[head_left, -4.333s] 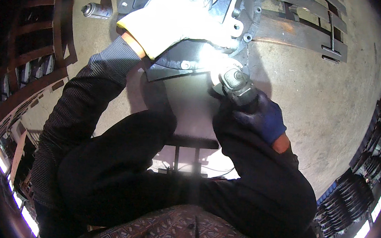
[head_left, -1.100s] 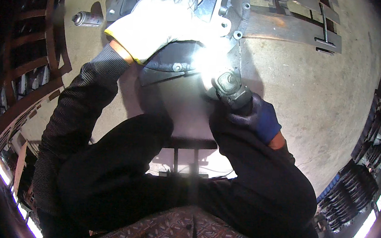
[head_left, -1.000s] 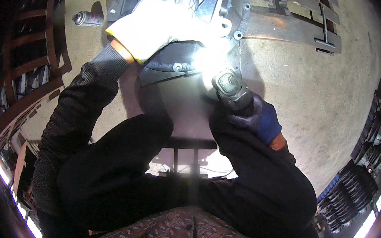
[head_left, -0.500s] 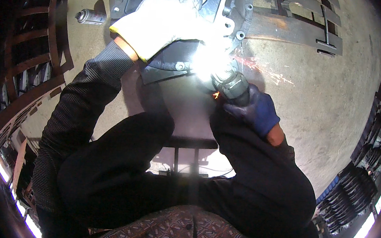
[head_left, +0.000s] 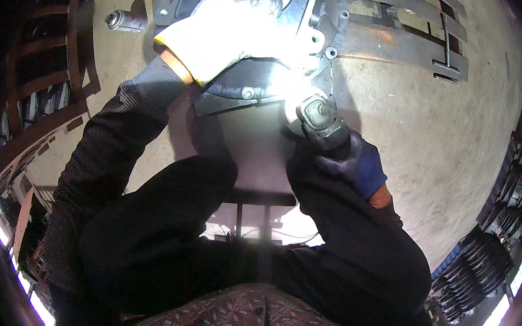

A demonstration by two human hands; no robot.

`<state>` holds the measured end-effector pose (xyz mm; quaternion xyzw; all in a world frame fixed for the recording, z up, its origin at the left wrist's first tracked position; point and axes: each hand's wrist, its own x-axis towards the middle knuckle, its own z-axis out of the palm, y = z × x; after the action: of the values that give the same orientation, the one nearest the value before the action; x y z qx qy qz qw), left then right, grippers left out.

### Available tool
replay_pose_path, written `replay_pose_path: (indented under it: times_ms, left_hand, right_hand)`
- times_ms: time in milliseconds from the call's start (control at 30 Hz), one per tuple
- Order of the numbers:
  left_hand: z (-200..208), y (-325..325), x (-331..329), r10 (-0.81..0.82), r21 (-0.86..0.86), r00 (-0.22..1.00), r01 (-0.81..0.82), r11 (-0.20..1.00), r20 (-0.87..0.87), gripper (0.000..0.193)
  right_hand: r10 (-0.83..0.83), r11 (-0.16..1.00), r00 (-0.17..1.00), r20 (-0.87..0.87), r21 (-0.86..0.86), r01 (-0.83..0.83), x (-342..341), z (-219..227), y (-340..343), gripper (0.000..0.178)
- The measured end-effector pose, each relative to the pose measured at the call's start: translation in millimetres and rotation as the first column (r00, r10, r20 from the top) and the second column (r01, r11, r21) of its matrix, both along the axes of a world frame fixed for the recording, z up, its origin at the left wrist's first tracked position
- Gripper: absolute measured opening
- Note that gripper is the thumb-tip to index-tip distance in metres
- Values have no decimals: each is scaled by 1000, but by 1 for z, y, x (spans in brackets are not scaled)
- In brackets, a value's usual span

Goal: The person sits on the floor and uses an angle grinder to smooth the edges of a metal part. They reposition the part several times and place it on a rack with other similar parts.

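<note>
Presently, the metal housing is at the top of the view. On it rests the left hand, whose grip I cannot tell; the right hand is closed around the grinder, near the housing's lower edge.

A spray can lies on the floor.
At right, a T-shaped bar lies across grey slats; a brown rack lines the left.
</note>
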<state>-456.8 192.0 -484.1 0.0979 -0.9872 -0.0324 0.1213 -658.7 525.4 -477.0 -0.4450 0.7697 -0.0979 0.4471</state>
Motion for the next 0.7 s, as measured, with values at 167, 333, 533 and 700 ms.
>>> replay_pose_path:
  times_ms: [167, 333, 533, 700]
  left_hand:
    - [-4, -2, -1, -15, -108, 1000, 14, 994, -15, 58]
    - [-6, 0, -2, 33, -60, 999, -31, 998, 43, 61]
    - [0, 3, 0, -9, -9, 1000, 9, 1000, -5, 57]
    - [2, 3, 0, 52, 41, 998, -53, 998, 30, 52]
  right_hand:
    - [-16, 1000, 999, 46, 25, 15, 4, 7, -18, 85]
    - [6, 1000, 1000, 4, 11, -6, 10, 9, -30, 83]
    - [-17, 1000, 999, 48, 13, 17, 9, 8, -29, 85]
    - [13, 1000, 999, -31, 22, -12, 4, 10, -7, 91]
